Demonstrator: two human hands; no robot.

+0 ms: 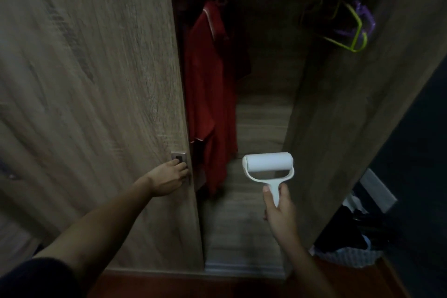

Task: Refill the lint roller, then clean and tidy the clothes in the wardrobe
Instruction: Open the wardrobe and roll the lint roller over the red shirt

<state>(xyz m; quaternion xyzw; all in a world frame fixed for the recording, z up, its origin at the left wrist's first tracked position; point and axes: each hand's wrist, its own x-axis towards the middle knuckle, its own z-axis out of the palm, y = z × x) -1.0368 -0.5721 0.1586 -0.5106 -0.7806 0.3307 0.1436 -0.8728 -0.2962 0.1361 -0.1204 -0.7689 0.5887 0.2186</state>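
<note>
Head view looks down into a wood-grain wardrobe (pixel 338 113), whose left door (pixel 84 80) fills much of the frame and stands partly open on a dark interior. Inside, a red garment (pixel 210 94) hangs on the left, close behind the door's edge, and a lime green hanger (pixel 355 36) with a purple one beside it hangs on the right. On the floor at the right sits a basket (pixel 348 255) of dark clothes. The left hand (pixel 167 180) rests at the door's edge, fingers curled onto it just below a small metal handle plate (pixel 178 158). The right hand (pixel 279 208) is closed around the handle of the white lint roller (pixel 268 164), held upright before the opening, its roll clean and white. No writing or brand can be read anywhere.
</note>
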